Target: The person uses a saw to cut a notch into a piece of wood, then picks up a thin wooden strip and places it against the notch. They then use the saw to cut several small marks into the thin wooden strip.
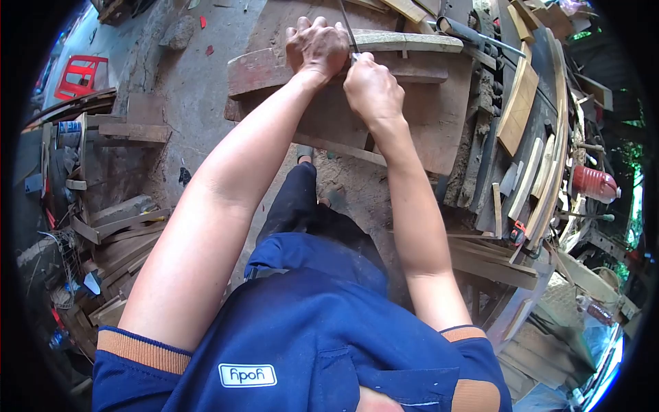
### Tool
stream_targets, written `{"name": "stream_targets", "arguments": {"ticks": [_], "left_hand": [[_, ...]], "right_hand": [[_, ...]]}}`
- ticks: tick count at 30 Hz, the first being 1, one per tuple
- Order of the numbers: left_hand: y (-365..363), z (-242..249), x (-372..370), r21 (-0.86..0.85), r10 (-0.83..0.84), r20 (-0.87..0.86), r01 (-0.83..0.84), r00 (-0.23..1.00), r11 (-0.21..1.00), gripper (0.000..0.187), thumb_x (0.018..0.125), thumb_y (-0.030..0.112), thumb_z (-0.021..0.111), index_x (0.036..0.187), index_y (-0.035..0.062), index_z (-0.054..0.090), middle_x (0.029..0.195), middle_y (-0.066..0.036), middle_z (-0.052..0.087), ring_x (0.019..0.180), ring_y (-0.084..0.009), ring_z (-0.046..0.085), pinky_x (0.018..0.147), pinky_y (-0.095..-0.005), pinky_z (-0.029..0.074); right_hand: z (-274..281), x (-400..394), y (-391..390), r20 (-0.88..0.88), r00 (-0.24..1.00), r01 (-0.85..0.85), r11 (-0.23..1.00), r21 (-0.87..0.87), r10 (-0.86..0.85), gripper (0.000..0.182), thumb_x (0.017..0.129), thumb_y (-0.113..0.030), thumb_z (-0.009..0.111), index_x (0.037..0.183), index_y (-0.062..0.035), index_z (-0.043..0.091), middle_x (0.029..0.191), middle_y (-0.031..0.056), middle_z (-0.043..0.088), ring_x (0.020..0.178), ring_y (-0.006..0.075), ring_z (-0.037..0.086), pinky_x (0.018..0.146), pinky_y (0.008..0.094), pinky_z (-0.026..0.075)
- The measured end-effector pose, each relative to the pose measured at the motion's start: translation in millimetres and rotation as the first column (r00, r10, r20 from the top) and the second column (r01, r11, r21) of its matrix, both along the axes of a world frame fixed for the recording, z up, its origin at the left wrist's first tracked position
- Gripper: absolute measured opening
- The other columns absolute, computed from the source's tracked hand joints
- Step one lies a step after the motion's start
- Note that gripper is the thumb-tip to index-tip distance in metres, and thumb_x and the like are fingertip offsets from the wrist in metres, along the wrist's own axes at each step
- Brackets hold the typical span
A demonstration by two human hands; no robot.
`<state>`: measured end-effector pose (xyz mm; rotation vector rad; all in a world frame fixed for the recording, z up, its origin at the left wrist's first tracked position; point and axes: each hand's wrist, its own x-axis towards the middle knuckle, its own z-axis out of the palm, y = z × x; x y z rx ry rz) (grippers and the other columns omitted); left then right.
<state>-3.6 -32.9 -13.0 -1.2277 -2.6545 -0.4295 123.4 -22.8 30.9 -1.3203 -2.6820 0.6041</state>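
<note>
Thick, curved wooden pieces point(254, 71) lie across a brown wooden board point(439, 137). My left hand point(318, 47) presses down on this wood with its fingers curled over the far side. Just right of it, my right hand point(374, 86) is closed round the near end of a handsaw point(349, 27). The saw shows only as a long thin dark blade, seen edge-on and pointing away from me. My fist hides its handle. The blade crosses the wood close beside my left hand. A pale curved wooden strip point(419, 42) extends to the right of the blade.
On the right stand a wooden rack with curved strips point(527, 178), a flat board point(518, 106), a tape measure point(517, 232) and a red plastic bottle point(596, 183). Stacked planks point(130, 250) and a red plastic chair point(81, 77) are on the left.
</note>
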Motion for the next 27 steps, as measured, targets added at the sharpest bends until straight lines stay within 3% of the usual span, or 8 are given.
{"name": "stream_targets", "arguments": {"ticks": [5, 6, 9, 14, 15, 20, 23, 27], "left_hand": [[-3, -1, 1, 0.026, 0.002, 0.023, -0.003, 1.0, 1.0, 0.047, 0.097, 0.037, 0.04, 0.082, 0.0072, 0.074, 0.102, -0.005, 0.07, 0.104, -0.0246, 0.059, 0.092, -0.0431, 0.038], [-3, -3, -1, 0.064, -0.008, -0.041, 0.01, 0.999, 0.998, 0.049, 0.097, 0.039, 0.041, 0.074, 0.0089, 0.072, 0.094, -0.006, 0.07, 0.097, -0.0254, 0.062, 0.087, -0.0424, 0.041], [-2, -7, -2, 0.061, 0.005, -0.06, -0.001, 0.998, 0.998, 0.048, 0.097, 0.04, 0.041, 0.075, 0.0091, 0.071, 0.092, -0.006, 0.07, 0.095, -0.0261, 0.064, 0.085, -0.0424, 0.044], [-4, 0, 1, 0.019, 0.005, 0.029, -0.006, 1.0, 1.0, 0.043, 0.096, 0.037, 0.042, 0.083, 0.009, 0.073, 0.1, -0.006, 0.07, 0.1, -0.026, 0.063, 0.088, -0.0414, 0.044], [-3, -1, 0, 0.037, 0.014, 0.061, -0.017, 0.998, 0.999, 0.044, 0.096, 0.037, 0.042, 0.083, 0.0086, 0.073, 0.102, -0.005, 0.07, 0.101, -0.0261, 0.063, 0.088, -0.0416, 0.044], [-5, -5, 0, 0.06, -0.004, -0.082, 0.009, 0.997, 0.998, 0.046, 0.097, 0.039, 0.042, 0.077, 0.0099, 0.072, 0.095, -0.005, 0.069, 0.095, -0.0259, 0.064, 0.084, -0.0411, 0.047], [0, 2, 3, 0.018, 0.075, 0.058, -0.077, 0.995, 0.997, 0.045, 0.097, 0.037, 0.041, 0.082, 0.0099, 0.074, 0.101, -0.004, 0.07, 0.101, -0.026, 0.063, 0.088, -0.0424, 0.045], [-5, 2, 3, -0.015, -0.006, 0.001, 0.006, 1.0, 1.0, 0.043, 0.096, 0.038, 0.042, 0.083, 0.0124, 0.074, 0.102, -0.004, 0.069, 0.1, -0.0259, 0.063, 0.088, -0.0418, 0.045]], "right_hand": [[10, 40, -28, 0.029, 1.0, -0.001, 0.999, -0.054, 0.002, 0.02, 0.095, -0.017, 0.044, 0.098, -0.0008, 0.055, 0.082, 0.0286, 0.069, 0.082, 0.0416, 0.071, 0.074, 0.0539, 0.056], [11, 39, -26, 0.025, 1.0, -0.011, 1.0, -0.027, 0.012, 0.02, 0.095, -0.017, 0.044, 0.098, -0.0008, 0.056, 0.083, 0.0287, 0.069, 0.082, 0.0418, 0.071, 0.074, 0.0535, 0.056], [0, 18, -6, -0.029, 0.999, -0.015, 1.0, -0.026, 0.015, 0.022, 0.094, -0.017, 0.044, 0.099, -0.0002, 0.056, 0.085, 0.0283, 0.069, 0.082, 0.0418, 0.071, 0.074, 0.052, 0.056], [-2, 21, -17, -0.027, 1.0, -0.006, 0.999, 0.047, 0.007, 0.023, 0.095, -0.018, 0.041, 0.096, -0.0006, 0.056, 0.084, 0.0268, 0.07, 0.081, 0.0413, 0.071, 0.072, 0.0496, 0.058], [3, 33, -24, 0.029, 1.0, -0.001, 1.0, -0.015, 0.001, 0.022, 0.096, -0.018, 0.041, 0.095, -0.0007, 0.055, 0.082, 0.0266, 0.069, 0.08, 0.0415, 0.071, 0.072, 0.0506, 0.057], [2, 25, -14, -0.025, 1.0, -0.001, 1.0, -0.017, 0.001, 0.022, 0.095, -0.018, 0.044, 0.099, 0.0004, 0.057, 0.084, 0.0272, 0.069, 0.083, 0.0413, 0.07, 0.075, 0.0502, 0.057], [-5, 7, -3, -0.021, 1.0, -0.005, 1.0, 0.008, 0.006, 0.022, 0.095, -0.017, 0.043, 0.099, 0.0002, 0.057, 0.084, 0.0272, 0.069, 0.083, 0.0411, 0.071, 0.075, 0.0501, 0.057], [7, 45, -31, -0.018, 1.0, -0.002, 0.999, -0.048, 0.001, 0.02, 0.095, -0.017, 0.042, 0.095, -0.0014, 0.055, 0.082, 0.0275, 0.069, 0.079, 0.0418, 0.071, 0.072, 0.0533, 0.056]]}}
